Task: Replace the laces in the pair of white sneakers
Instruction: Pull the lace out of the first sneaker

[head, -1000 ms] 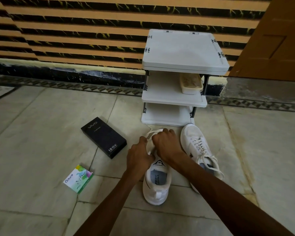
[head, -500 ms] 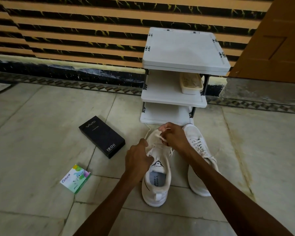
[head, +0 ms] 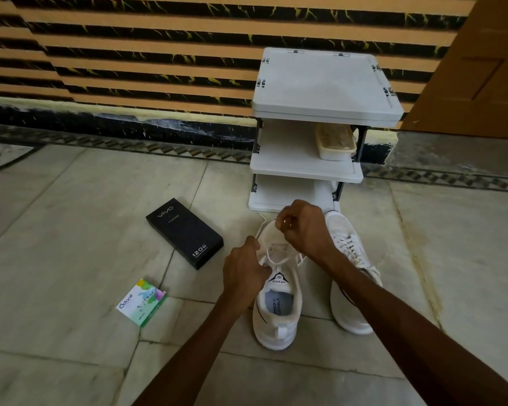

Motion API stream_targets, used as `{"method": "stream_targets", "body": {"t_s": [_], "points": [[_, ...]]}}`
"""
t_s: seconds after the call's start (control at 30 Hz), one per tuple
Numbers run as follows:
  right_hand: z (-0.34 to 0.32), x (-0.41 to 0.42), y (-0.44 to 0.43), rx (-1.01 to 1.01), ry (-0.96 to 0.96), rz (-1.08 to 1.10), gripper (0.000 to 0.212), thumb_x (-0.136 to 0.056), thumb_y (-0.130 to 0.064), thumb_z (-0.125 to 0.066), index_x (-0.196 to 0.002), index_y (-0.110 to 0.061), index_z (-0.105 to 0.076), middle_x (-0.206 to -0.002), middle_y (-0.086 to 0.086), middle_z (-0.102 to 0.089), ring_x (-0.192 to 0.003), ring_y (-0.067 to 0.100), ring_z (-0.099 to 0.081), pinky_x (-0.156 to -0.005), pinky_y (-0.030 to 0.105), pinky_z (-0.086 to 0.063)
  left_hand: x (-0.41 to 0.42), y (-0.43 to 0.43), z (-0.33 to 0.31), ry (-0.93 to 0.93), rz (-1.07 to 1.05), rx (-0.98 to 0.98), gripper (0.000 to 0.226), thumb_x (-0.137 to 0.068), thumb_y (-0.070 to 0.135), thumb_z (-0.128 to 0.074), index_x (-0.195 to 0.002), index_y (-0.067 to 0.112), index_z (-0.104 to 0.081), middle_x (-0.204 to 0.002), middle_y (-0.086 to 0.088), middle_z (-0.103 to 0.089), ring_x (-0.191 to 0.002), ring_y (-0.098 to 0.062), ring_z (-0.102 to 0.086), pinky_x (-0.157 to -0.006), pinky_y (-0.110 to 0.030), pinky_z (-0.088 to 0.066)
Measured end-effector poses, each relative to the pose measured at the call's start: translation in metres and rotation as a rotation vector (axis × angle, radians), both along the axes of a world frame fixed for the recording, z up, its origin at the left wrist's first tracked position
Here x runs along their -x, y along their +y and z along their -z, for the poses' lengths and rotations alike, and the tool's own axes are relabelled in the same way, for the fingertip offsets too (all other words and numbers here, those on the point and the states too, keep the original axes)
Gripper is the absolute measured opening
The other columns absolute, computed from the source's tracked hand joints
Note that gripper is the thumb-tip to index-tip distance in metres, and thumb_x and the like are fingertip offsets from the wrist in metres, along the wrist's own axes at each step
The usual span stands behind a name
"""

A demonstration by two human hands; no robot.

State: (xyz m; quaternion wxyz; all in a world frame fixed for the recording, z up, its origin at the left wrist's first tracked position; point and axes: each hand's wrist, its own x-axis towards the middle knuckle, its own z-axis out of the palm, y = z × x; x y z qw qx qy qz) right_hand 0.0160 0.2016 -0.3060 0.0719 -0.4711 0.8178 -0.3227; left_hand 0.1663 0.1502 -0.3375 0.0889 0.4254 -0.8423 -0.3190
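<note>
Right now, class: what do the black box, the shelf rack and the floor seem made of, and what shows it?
Black box: probably matte cardboard; sharp edges, printed lettering. Shelf rack: likely moulded plastic; smooth white panels, dark clip joints. Floor: seemingly polished stone slabs; faint veining, thin joints.

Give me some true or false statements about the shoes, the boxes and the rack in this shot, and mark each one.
1. Both hands work on the sneaker nearer the black box. True: the left hand and the right hand hold its lace.
2. The second sneaker has no laces. False: it is laced.
3. The black box sits on the rack. False: it lies on the floor.
4. The green box lies nearer the camera than the black box. True.
5. A tray sits on the rack's middle shelf. True.
</note>
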Motion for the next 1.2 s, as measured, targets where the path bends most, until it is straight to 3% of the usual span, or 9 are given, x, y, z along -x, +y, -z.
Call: {"method": "stream_targets", "body": {"t_s": [0.2,0.27,0.4,0.47,0.57,0.7,0.8,1.03,1.2], "points": [[0.010,-0.013,0.002,-0.461,0.130,-0.188,0.017,-0.078,-0.014,-0.073,-0.093,-0.023,-0.074,-0.098,0.000,-0.069,-0.089,0.018,-0.066,-0.081,0.032,-0.055,0.000,0.000,-0.002,-0.001,0.013,-0.011,0.047,-0.078,0.026,-0.078,-0.117,0.015,-0.054,-0.105,-0.007,-0.068,-0.091,-0.024,-0.065,-0.067,-0.026,-0.047],[0.007,-0.018,0.007,-0.292,0.109,-0.146,0.012,-0.075,-0.008,-0.071,-0.081,-0.019,-0.073,-0.087,-0.002,-0.068,-0.081,0.016,-0.064,-0.074,0.030,-0.053,-0.001,0.000,-0.001,0.000,0.007,-0.013,0.045,-0.077,0.025,-0.077,-0.115,0.015,-0.055,-0.102,-0.008,-0.068,-0.088,-0.024,-0.065,-0.064,-0.026,-0.045],[-0.047,-0.006,-0.003,0.418,-0.311,0.168,0.005,-0.083,-0.013,-0.072,-0.083,-0.018,-0.075,-0.082,-0.006,-0.072,-0.073,0.006,-0.066,-0.068,0.016,-0.054,0.000,-0.001,-0.002,-0.021,0.016,0.014,0.045,-0.075,0.022,-0.076,-0.114,0.015,-0.055,-0.100,-0.008,-0.068,-0.087,-0.025,-0.065,-0.064,-0.029,-0.047],[-0.076,0.008,-0.010,0.467,-0.349,0.145,0.003,-0.083,-0.019,-0.074,-0.081,-0.021,-0.075,-0.080,-0.006,-0.073,-0.073,0.005,-0.068,-0.069,0.014,-0.054,0.001,0.000,-0.002,-0.033,0.023,0.021,0.046,-0.075,0.022,-0.076,-0.115,0.015,-0.055,-0.101,-0.008,-0.069,-0.088,-0.025,-0.065,-0.066,-0.030,-0.049],[-0.077,0.010,-0.010,0.209,-0.272,0.034,0.010,-0.083,-0.014,-0.075,-0.077,-0.022,-0.073,-0.079,-0.010,-0.071,-0.067,-0.005,-0.065,-0.066,0.006,-0.051,0.000,0.001,-0.003,-0.033,0.021,0.024,0.046,-0.075,0.022,-0.077,-0.116,0.015,-0.055,-0.100,-0.008,-0.069,-0.087,-0.025,-0.065,-0.068,-0.032,-0.051],[-0.006,-0.007,-0.003,-0.253,-0.103,-0.076,0.008,-0.084,-0.011,-0.071,-0.087,-0.015,-0.077,-0.093,0.003,-0.075,-0.080,0.014,-0.070,-0.079,0.029,-0.058,0.000,0.001,-0.003,-0.002,0.008,-0.002,0.045,-0.076,0.023,-0.077,-0.115,0.014,-0.056,-0.099,-0.008,-0.068,-0.087,-0.024,-0.065,-0.068,-0.031,-0.052],[0.033,-0.010,0.002,-0.314,-0.074,-0.029,0.013,-0.077,-0.019,-0.077,-0.089,-0.022,-0.079,-0.094,-0.001,-0.075,-0.080,0.013,-0.068,-0.075,0.026,-0.056,0.000,0.003,-0.004,-0.004,0.003,0.004,0.044,-0.076,0.025,-0.077,-0.113,0.015,-0.055,-0.100,-0.007,-0.068,-0.088,-0.025,-0.064,-0.069,-0.032,-0.051],[0.025,-0.014,0.003,-0.074,-0.034,-0.134,0.013,-0.067,-0.007,-0.075,-0.071,-0.019,-0.076,-0.074,-0.009,-0.069,-0.059,-0.002,-0.053,-0.062,0.019,-0.044,-0.001,0.002,-0.003,0.022,0.022,0.024,0.032,-0.076,0.022,-0.077,-0.106,0.013,-0.068,-0.100,-0.005,-0.072,-0.090,-0.023,-0.067,-0.075,-0.030,-0.052],[-0.041,-0.016,-0.006,0.630,-0.715,0.067,0.020,-0.086,0.006,-0.060,-0.087,-0.009,-0.072,-0.083,0.001,-0.073,-0.077,0.012,-0.070,-0.073,0.028,-0.059,-0.003,-0.003,0.001,0.007,0.002,-0.015,0.035,-0.077,0.024,-0.077,-0.110,0.016,-0.070,-0.105,-0.004,-0.072,-0.094,-0.019,-0.067,-0.080,-0.029,-0.053]]}}
